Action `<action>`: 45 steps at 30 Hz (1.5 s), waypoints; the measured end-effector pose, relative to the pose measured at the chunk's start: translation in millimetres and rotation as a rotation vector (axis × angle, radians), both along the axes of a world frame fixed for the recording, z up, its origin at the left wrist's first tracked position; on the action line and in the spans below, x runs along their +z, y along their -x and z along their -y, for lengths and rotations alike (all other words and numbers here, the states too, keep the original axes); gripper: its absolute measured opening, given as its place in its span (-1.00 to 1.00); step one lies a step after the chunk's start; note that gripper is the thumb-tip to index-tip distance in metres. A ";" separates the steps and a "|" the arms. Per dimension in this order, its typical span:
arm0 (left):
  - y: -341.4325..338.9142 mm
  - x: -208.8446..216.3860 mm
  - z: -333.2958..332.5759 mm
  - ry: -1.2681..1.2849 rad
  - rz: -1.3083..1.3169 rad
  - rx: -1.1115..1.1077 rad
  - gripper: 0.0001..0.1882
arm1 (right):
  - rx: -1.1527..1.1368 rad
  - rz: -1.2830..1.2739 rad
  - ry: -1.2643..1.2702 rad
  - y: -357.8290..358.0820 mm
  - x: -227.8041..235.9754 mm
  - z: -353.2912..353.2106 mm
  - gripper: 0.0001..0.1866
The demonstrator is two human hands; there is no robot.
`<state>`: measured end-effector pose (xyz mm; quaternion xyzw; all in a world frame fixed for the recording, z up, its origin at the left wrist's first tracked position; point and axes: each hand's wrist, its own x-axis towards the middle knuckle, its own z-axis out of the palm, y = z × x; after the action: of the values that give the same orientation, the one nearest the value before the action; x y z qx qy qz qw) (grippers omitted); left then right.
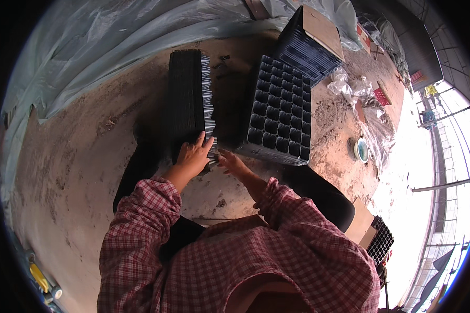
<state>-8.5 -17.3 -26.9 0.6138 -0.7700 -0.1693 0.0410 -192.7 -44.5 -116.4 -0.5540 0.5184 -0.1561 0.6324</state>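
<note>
A long stack of nested black seedling trays stands on its side in front of me, its shiny cell bottoms facing right. My left hand lies on the near end of this stack, fingers stretched out and spread over its edge. Close beside it, my right hand reaches in from the right with fingers extended toward the near cell bottoms. Whether those fingertips touch the trays is hard to see. To the right, another tray stack sits with its square cells facing up.
Behind the right stack stands a further dark tray stack with a cardboard sheet on it. Plastic sheeting drapes along the back. A round bowl and crumpled clear plastic lie on the dirty floor at right.
</note>
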 end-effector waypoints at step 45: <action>-13.8 -17.2 2.1 -0.010 0.028 -0.072 -0.88 | -0.480 0.171 0.582 16.8 -1.2 11.2 -0.75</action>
<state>5.3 -19.4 -44.1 0.5883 -0.7912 -0.1659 0.0214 -209.5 -55.7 -117.5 -0.5583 0.5126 -0.4860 0.4351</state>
